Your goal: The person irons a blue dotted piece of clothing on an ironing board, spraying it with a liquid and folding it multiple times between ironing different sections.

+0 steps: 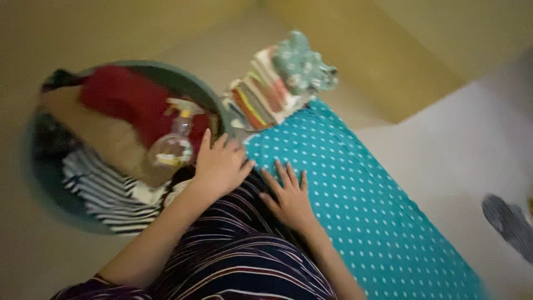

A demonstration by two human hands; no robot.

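A dark garment with thin red and white stripes (244, 250) lies over the near end of a teal, white-dotted padded board (355, 189). My left hand (221, 165) rests flat on the garment's far edge, fingers apart, right beside the basin's rim. My right hand (288, 199) lies palm down on the same garment just to the right, fingers spread, where the cloth meets the teal surface. Neither hand grips anything. The picture is blurred.
A round grey-green basin (39, 183) on the left holds red, tan and striped clothes and a clear spray bottle (175, 141). A stack of folded clothes (266, 94) with a pale green bundle (302, 64) sits at the board's far end. A dark slipper (508, 222) lies on the floor at right.
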